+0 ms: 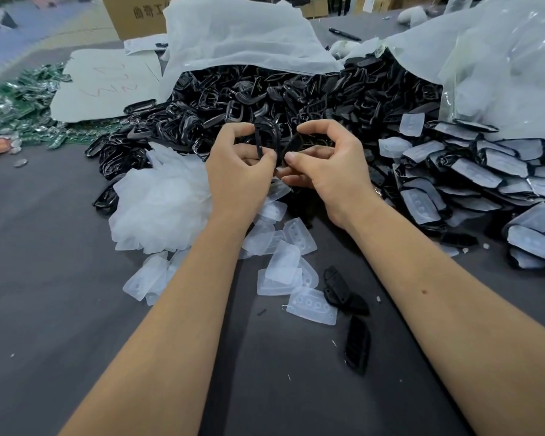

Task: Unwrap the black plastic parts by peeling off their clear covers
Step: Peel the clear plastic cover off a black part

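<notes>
We hold both forearms stretched forward, our left hand [236, 171] and right hand [328, 165] close together, fingers curled in a pinching grip.

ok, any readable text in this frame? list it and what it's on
"曲奇工": dark print on the cardboard box, top left; cut off by the white bag, the rest hidden.
Red handwritten marks on the white sheet: too faint and scrawled to read.
Green packets at far left: print blurred, unreadable.
Black parts and clear covers: no text visible.
</notes>
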